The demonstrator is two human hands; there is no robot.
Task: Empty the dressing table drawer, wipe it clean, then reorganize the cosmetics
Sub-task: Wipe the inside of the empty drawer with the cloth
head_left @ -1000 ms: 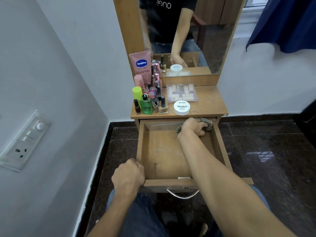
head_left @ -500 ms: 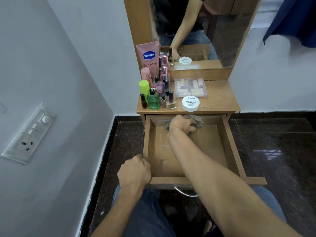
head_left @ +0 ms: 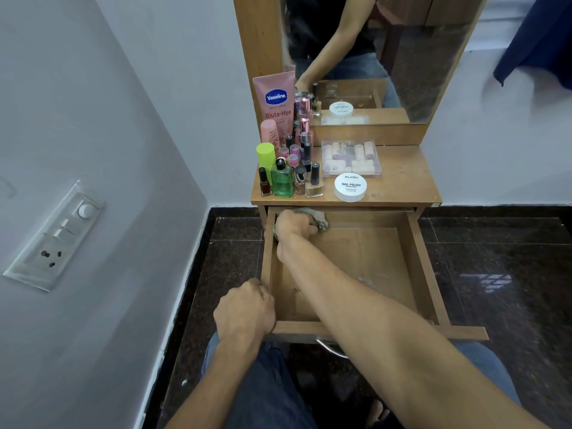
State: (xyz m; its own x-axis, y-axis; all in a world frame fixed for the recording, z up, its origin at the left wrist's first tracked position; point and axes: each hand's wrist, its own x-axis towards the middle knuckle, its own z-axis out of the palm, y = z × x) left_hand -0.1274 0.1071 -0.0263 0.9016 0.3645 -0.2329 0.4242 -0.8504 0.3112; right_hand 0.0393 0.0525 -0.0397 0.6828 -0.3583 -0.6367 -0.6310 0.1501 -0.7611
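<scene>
The wooden drawer (head_left: 424, 274) is pulled out and holds no cosmetics. My right hand (head_left: 292, 226) presses a grey cloth (head_left: 318, 218) into the drawer's back left corner. My left hand (head_left: 246, 308) grips the drawer's front left corner. On the tabletop (head_left: 402, 184) stand the cosmetics: a pink Vaseline tube (head_left: 275, 103), a green perfume bottle (head_left: 282, 181), several nail polish bottles (head_left: 314, 182), a white nail polish remover tub (head_left: 350, 187) and a clear case of small tubes (head_left: 351, 157).
A mirror (head_left: 380, 51) rises behind the tabletop. The grey wall on the left carries a switch and socket plate (head_left: 55, 236). Dark glossy floor tiles (head_left: 501, 274) surround the table. A blue curtain (head_left: 538, 35) hangs at the upper right. My knees sit under the drawer front.
My right hand has slid the cloth leftward along the drawer's back edge, from the back right area to the back left corner. My left hand stays on the front left corner.
</scene>
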